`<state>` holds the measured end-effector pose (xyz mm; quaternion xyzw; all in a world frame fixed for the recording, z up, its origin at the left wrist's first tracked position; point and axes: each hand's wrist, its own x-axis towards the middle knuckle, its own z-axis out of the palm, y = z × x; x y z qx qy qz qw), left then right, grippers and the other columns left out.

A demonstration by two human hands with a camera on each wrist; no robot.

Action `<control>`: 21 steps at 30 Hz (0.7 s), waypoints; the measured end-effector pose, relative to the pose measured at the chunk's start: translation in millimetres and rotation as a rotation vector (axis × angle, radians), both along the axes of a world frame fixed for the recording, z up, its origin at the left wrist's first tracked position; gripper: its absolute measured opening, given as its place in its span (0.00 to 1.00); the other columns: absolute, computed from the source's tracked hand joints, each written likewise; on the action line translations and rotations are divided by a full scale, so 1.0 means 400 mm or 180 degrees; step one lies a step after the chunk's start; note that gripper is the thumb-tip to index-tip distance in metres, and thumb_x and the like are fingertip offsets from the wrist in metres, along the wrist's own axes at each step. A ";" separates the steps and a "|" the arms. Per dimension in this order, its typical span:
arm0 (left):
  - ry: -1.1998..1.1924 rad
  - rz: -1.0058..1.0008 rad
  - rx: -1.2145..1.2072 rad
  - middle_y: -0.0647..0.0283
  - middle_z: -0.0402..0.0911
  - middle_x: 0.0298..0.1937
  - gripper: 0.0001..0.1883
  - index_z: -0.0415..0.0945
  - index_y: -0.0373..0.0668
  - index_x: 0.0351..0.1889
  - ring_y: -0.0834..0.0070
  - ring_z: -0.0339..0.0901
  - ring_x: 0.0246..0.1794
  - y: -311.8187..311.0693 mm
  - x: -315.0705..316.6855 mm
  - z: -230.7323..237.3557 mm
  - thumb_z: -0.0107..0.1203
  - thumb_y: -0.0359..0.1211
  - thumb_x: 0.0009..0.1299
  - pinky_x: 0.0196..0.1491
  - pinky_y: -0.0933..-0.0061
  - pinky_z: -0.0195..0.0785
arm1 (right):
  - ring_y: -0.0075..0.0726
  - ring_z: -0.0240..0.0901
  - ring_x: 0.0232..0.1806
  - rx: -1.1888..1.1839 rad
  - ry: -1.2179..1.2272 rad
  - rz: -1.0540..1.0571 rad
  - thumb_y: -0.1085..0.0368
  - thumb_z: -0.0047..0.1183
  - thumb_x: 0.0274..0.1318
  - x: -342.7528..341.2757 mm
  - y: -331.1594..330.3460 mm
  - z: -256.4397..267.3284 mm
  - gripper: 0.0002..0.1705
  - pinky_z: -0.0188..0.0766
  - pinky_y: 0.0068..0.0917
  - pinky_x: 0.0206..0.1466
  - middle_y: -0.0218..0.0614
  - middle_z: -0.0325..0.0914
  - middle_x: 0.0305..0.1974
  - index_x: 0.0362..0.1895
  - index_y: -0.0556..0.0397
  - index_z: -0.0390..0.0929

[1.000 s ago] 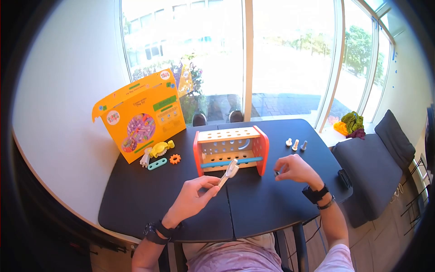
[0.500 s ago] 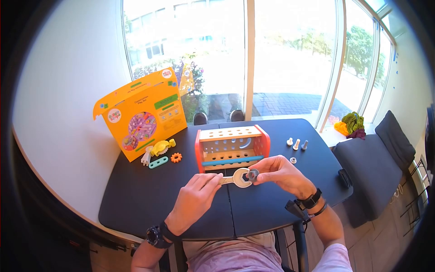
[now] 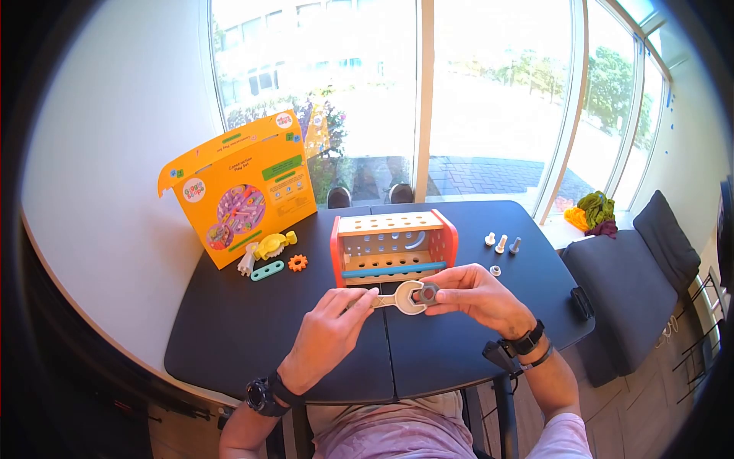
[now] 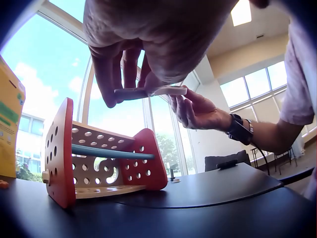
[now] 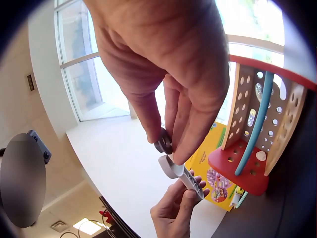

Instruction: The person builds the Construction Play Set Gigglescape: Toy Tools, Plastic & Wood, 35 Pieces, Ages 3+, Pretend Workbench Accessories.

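Held above the table's middle, a pale toy wrench (image 3: 407, 298) has its handle pinched by the left hand (image 3: 325, 336). The right hand (image 3: 485, 300) pinches a grey nut (image 3: 429, 293) right at the wrench's open jaws; whether the two touch I cannot tell. In the right wrist view the dark nut (image 5: 163, 142) lies between thumb and fingers, just above the wrench head (image 5: 171, 166). Behind the hands stands a wooden toolbox with red sides (image 3: 336, 252) and a blue bar (image 3: 394, 271).
An orange box (image 3: 252, 191) stands at the back left, with a yellow piece (image 3: 271, 245), a teal strip (image 3: 267, 271) and an orange gear (image 3: 298, 263) before it. Several bolts, one of them grey (image 3: 515, 245), and a small white nut (image 3: 495, 271) are at the right.
The right hand has come left with the grey nut to the wrench head. The left hand has turned the wrench from slanting upward to lying nearly level.
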<state>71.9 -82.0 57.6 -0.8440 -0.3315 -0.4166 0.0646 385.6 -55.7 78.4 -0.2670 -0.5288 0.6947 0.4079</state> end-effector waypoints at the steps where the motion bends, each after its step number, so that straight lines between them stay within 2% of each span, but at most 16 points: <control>1: 0.0025 0.0018 0.0021 0.59 0.88 0.52 0.20 0.87 0.39 0.63 0.58 0.86 0.51 0.000 0.000 0.002 0.71 0.25 0.72 0.53 0.59 0.83 | 0.41 0.92 0.56 0.0028 -0.0035 0.0004 0.70 0.69 0.72 -0.001 -0.002 0.001 0.23 0.90 0.38 0.65 0.51 0.91 0.59 0.67 0.65 0.85; 4: 0.0125 0.0055 0.0062 0.60 0.87 0.51 0.20 0.88 0.40 0.63 0.58 0.86 0.51 -0.005 0.007 0.006 0.71 0.25 0.72 0.52 0.59 0.84 | 0.37 0.91 0.55 0.0001 -0.0291 0.0157 0.70 0.68 0.73 -0.004 -0.004 0.003 0.20 0.90 0.34 0.65 0.47 0.91 0.58 0.65 0.65 0.86; 11: 0.0181 -0.0016 0.0036 0.59 0.87 0.52 0.20 0.87 0.40 0.63 0.58 0.86 0.51 -0.007 0.010 0.006 0.71 0.25 0.72 0.51 0.59 0.84 | 0.35 0.91 0.54 0.0003 -0.0067 0.0179 0.69 0.69 0.74 -0.008 -0.004 -0.007 0.20 0.90 0.34 0.64 0.46 0.92 0.56 0.64 0.65 0.86; 14: -0.0084 -0.0464 -0.0315 0.56 0.88 0.54 0.20 0.87 0.38 0.64 0.57 0.88 0.52 -0.008 0.012 0.010 0.69 0.24 0.74 0.52 0.62 0.84 | 0.33 0.91 0.51 0.0058 0.0047 0.0122 0.66 0.69 0.75 -0.015 -0.018 -0.004 0.16 0.90 0.32 0.59 0.44 0.92 0.52 0.59 0.63 0.86; 17: -0.0384 -0.1020 -0.1357 0.54 0.89 0.55 0.17 0.85 0.35 0.66 0.62 0.90 0.52 -0.022 0.021 0.011 0.65 0.25 0.80 0.53 0.65 0.84 | 0.27 0.90 0.43 0.0168 0.0057 0.0024 0.62 0.68 0.76 -0.030 -0.031 0.006 0.12 0.89 0.26 0.47 0.39 0.92 0.44 0.50 0.57 0.83; 20: -0.1123 -0.1886 -0.3169 0.54 0.89 0.56 0.17 0.83 0.31 0.69 0.68 0.89 0.55 -0.025 0.029 -0.031 0.60 0.27 0.86 0.56 0.66 0.85 | 0.20 0.85 0.32 0.0316 -0.0090 -0.0160 0.58 0.67 0.78 -0.047 -0.034 0.019 0.14 0.80 0.19 0.32 0.33 0.89 0.37 0.44 0.51 0.77; 21: -0.1410 -0.2267 -0.3677 0.55 0.87 0.59 0.19 0.79 0.29 0.73 0.70 0.88 0.58 -0.026 0.035 -0.049 0.53 0.31 0.91 0.62 0.62 0.86 | 0.18 0.83 0.28 0.0403 -0.0160 -0.0295 0.58 0.67 0.78 -0.058 -0.036 0.023 0.14 0.75 0.18 0.29 0.31 0.89 0.35 0.43 0.50 0.76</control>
